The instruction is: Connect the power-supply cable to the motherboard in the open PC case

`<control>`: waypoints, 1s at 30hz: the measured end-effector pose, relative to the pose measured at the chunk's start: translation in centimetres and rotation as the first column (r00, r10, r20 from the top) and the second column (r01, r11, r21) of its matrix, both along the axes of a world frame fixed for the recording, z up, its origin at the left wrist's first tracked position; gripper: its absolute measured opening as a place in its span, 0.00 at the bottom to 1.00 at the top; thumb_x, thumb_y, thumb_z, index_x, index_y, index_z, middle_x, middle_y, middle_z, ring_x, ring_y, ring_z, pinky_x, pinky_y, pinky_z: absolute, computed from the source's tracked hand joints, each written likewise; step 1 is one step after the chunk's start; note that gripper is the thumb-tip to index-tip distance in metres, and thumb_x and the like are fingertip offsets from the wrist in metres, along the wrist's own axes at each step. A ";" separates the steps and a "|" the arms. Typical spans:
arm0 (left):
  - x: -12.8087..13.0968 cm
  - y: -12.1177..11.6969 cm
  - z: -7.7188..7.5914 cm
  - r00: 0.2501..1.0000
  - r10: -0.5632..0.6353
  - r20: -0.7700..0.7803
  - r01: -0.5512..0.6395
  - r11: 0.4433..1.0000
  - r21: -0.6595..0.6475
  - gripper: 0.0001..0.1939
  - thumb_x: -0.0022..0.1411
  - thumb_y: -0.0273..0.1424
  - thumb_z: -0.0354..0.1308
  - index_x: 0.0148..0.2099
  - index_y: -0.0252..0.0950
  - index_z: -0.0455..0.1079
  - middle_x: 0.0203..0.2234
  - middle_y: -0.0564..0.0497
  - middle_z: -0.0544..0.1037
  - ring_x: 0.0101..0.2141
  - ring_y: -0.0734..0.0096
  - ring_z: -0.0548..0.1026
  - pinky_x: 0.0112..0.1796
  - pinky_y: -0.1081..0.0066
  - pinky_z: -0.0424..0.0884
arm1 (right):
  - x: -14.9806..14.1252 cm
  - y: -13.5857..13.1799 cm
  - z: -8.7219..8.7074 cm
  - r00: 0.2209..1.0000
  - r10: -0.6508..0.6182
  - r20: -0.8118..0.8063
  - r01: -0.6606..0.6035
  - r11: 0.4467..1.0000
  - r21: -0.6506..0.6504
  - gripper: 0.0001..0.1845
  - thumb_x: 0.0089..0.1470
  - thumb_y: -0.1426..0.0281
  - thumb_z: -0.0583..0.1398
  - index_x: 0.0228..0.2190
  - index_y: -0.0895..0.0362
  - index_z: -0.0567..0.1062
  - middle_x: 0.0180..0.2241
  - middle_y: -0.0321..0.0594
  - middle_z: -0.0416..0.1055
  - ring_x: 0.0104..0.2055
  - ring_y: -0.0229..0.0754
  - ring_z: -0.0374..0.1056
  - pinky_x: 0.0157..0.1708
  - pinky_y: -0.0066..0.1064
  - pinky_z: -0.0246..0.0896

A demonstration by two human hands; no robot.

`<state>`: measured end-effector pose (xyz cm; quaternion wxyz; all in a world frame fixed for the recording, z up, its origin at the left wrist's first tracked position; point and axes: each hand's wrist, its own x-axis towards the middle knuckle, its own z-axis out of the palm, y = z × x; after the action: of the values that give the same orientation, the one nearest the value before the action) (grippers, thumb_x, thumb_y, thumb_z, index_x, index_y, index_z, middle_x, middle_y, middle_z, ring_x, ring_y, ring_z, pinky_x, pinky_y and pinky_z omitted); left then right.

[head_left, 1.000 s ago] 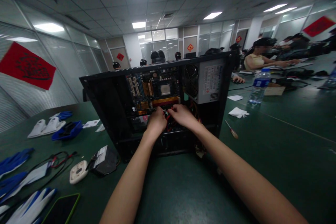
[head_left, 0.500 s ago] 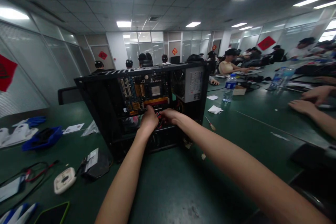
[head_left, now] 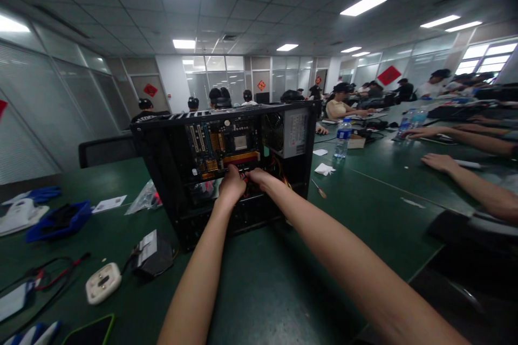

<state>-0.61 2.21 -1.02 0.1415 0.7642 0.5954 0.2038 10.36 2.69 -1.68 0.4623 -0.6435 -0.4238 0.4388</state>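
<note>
An open black computer case (head_left: 159, 172) stands on the table in front of me, its inside facing me. The motherboard (head_left: 204, 143) and the silver power supply (head_left: 295, 130) with its fan show inside. Both my hands reach in below the motherboard, close together. My left hand (head_left: 233, 186) is closed, thumb up, by the board's lower edge. Just to its right, my right hand (head_left: 262, 179) pinches with its fingertips. Thin cables (head_left: 245, 177), partly red, show between the fingertips; their ends are hidden. Yellow and red power wires (head_left: 277, 164) hang beneath the power supply.
On the green table (head_left: 259, 291), a blue tray (head_left: 60, 221), a dark box-like part (head_left: 150, 256) and a white square device (head_left: 103, 283) lie left. A water bottle (head_left: 342, 140) and brush (head_left: 319, 188) are right. Another person's hand (head_left: 439, 163) rests farther right.
My view has turned slightly right, and the case appears a little more upright. Both hands stay together at the cables. At the right, another person's arm now reaches toward the bottles.
</note>
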 end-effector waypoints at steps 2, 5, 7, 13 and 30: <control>-0.1 0.2 -0.1 1.000 -0.008 0.008 0.008 1.000 0.000 0.20 0.62 0.30 0.56 0.55 0.37 0.55 0.47 0.36 0.78 0.45 0.50 0.79 0.37 0.64 0.70 | -0.1 -0.1 0.1 1.000 -0.002 -0.003 0.002 1.000 -0.023 0.14 0.61 0.77 0.56 0.23 0.59 0.69 0.11 0.31 0.59 0.14 0.35 0.56 0.17 0.26 0.53; -0.1 0.3 -0.2 0.999 -0.018 0.031 0.018 1.000 -0.001 0.19 0.63 0.30 0.55 0.55 0.37 0.55 0.47 0.35 0.78 0.44 0.51 0.79 0.37 0.64 0.70 | -0.1 -0.1 0.3 1.000 0.003 0.003 -0.003 0.999 -0.051 0.14 0.62 0.76 0.55 0.24 0.58 0.70 0.11 0.30 0.58 0.14 0.34 0.56 0.18 0.25 0.55; -0.1 0.3 -0.2 0.999 -0.025 0.040 0.025 1.000 -0.002 0.19 0.63 0.29 0.55 0.54 0.36 0.55 0.47 0.35 0.78 0.44 0.52 0.79 0.36 0.65 0.70 | -0.1 0.1 0.3 1.000 0.005 0.025 -0.004 0.998 -0.063 0.14 0.63 0.75 0.55 0.24 0.58 0.69 0.11 0.30 0.58 0.13 0.34 0.55 0.17 0.25 0.55; -0.2 -0.8 0.3 1.000 -0.028 0.001 0.028 0.999 0.038 0.16 0.64 0.30 0.53 0.54 0.35 0.57 0.46 0.36 0.79 0.46 0.52 0.79 0.39 0.66 0.69 | -0.1 0.6 0.0 0.983 0.040 0.178 -0.036 0.999 -0.025 0.11 0.64 0.75 0.55 0.28 0.60 0.72 0.14 0.33 0.64 0.17 0.35 0.61 0.22 0.26 0.60; 0.3 -3.3 0.5 0.977 -0.066 -0.201 0.102 0.979 0.177 0.17 0.67 0.32 0.45 0.47 0.32 0.73 0.41 0.31 0.80 0.44 0.45 0.80 0.41 0.59 0.73 | 3.5 -1.0 -0.6 0.538 0.246 0.806 -0.483 0.874 0.056 0.14 0.64 0.74 0.56 0.30 0.60 0.80 0.39 0.48 0.81 0.40 0.43 0.75 0.38 0.25 0.61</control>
<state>-0.35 -1.13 -0.57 0.0194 0.8149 0.5516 0.1769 13.85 1.68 -2.30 0.2131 -0.5942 -0.7626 0.1413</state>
